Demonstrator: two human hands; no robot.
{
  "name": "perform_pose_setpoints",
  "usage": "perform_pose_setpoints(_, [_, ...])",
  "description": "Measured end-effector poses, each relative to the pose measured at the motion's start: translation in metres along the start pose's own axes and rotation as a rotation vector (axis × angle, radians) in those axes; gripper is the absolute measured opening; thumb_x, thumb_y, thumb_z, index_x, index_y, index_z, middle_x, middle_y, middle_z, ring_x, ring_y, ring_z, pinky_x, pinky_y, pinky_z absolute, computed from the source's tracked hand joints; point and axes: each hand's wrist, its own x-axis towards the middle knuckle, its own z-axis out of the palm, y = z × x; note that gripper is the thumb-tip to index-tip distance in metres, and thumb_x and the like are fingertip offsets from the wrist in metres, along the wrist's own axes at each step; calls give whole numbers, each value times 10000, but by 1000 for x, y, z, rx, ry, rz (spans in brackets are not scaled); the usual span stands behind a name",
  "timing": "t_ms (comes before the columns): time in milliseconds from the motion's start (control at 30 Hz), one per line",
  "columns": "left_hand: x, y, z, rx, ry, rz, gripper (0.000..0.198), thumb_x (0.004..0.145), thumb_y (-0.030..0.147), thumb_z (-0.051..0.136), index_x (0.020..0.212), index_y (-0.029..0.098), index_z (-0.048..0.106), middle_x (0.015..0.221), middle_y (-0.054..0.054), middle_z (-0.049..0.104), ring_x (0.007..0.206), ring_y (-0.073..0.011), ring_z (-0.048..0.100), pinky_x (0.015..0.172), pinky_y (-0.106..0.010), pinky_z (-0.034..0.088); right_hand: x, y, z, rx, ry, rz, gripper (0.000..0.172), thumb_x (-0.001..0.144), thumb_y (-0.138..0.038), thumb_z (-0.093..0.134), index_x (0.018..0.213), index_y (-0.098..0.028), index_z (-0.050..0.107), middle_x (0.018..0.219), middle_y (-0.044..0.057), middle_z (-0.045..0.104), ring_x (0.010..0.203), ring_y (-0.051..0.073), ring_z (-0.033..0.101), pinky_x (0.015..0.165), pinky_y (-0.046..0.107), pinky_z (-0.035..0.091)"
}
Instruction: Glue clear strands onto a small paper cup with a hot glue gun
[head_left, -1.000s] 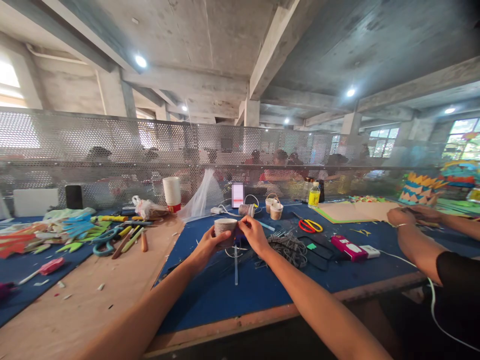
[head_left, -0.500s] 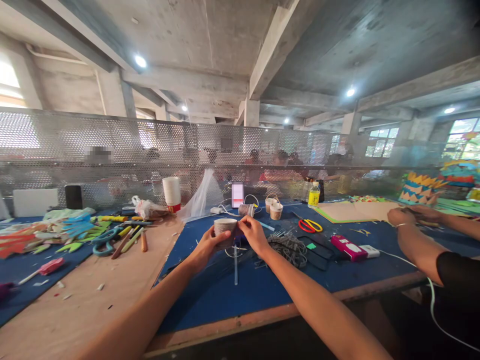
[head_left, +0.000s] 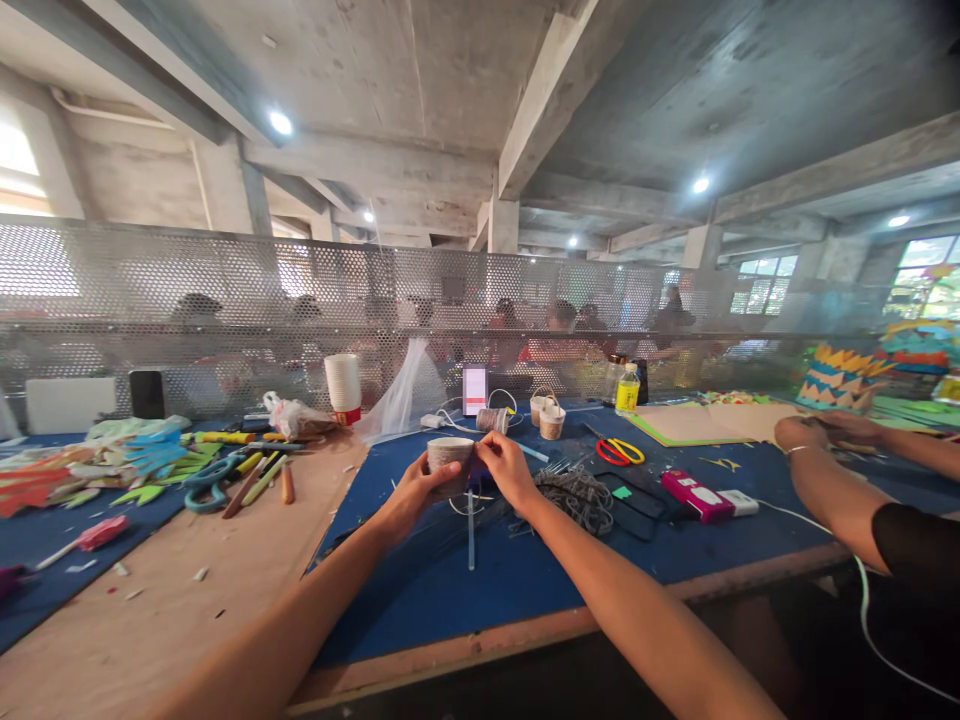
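A paper cup wrapped in greyish cord (head_left: pixel 450 455) is held upright over the blue mat by my left hand (head_left: pixel 417 490), thumb across its front. At the cup's right side my right hand (head_left: pixel 505 468) is closed in a pinch. Whatever lies between those fingertips is too small to make out. Below the cup, a translucent glue stick (head_left: pixel 472 540) points toward me, its far end hidden in shadow. A tangled heap of grey cord (head_left: pixel 577 500) lies right of my right hand. Just behind the hands is a spool of cord (head_left: pixel 493 421).
Scissors (head_left: pixel 621 451), a pink box (head_left: pixel 697 497), a yellow-labelled bottle (head_left: pixel 628 389) and two small baskets (head_left: pixel 553 421) are to the right. A phone (head_left: pixel 475 391) stands ahead. Stacked cups (head_left: pixel 343 388) and blue-handled scissors (head_left: pixel 212 484) are left. A co-worker's hands (head_left: pixel 814 440) work at far right.
Both my hands and the cup stay almost in place. The co-worker's arms at the right have barely shifted.
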Motion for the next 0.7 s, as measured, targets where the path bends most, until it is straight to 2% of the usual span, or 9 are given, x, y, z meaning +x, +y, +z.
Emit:
perform_pose_setpoints(533, [-3, 3, 3, 11, -7, 4, 611, 723, 421, 896, 1236, 151, 703, 1185, -159, 756, 1040, -306, 726, 941, -432, 549, 0, 1, -1, -14, 7, -8, 245, 865, -432, 566, 729, -229, 591, 710, -6, 650, 678, 184, 622, 686, 286, 476])
perform_pose_setpoints(700, [-3, 3, 2, 10, -3, 7, 635, 717, 430, 897, 1248, 146, 696, 1210, -172, 749, 1070, -323, 720, 946, -449, 545, 0, 1, -1, -27, 3, -6, 253, 862, -443, 559, 727, -230, 582, 708, -6, 641, 682, 185, 614, 694, 287, 469])
